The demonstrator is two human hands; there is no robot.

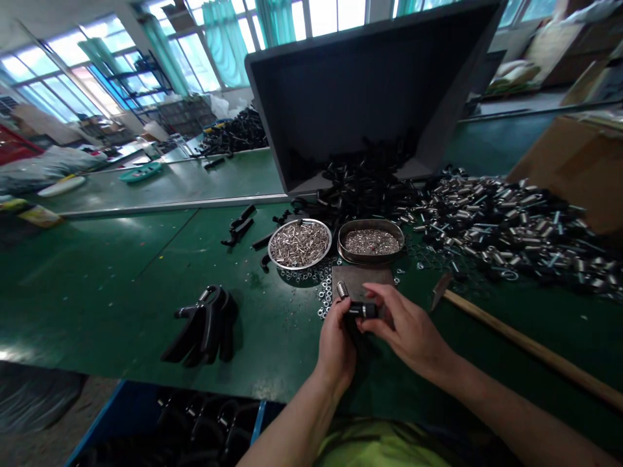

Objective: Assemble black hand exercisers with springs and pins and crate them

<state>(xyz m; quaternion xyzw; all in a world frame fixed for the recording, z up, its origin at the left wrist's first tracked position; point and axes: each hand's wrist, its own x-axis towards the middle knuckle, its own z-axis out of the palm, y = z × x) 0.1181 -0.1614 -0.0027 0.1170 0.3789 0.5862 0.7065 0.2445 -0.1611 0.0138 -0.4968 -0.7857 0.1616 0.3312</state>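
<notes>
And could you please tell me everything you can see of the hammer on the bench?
The hammer has a long, straight, pale wooden handle and a dark, worn-looking head, apparently metal. It lies on the green tabletop to the right of the right hand, its handle slanting toward the lower right, where the picture edge cuts it off. Neither hand touches it.

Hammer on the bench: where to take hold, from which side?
Probably midway along the wooden handle, from above on the person's near right, closing across its width. It's long and slim, slanting near-right; the metal head is at the far-left end, and loose parts heap beyond.
</notes>
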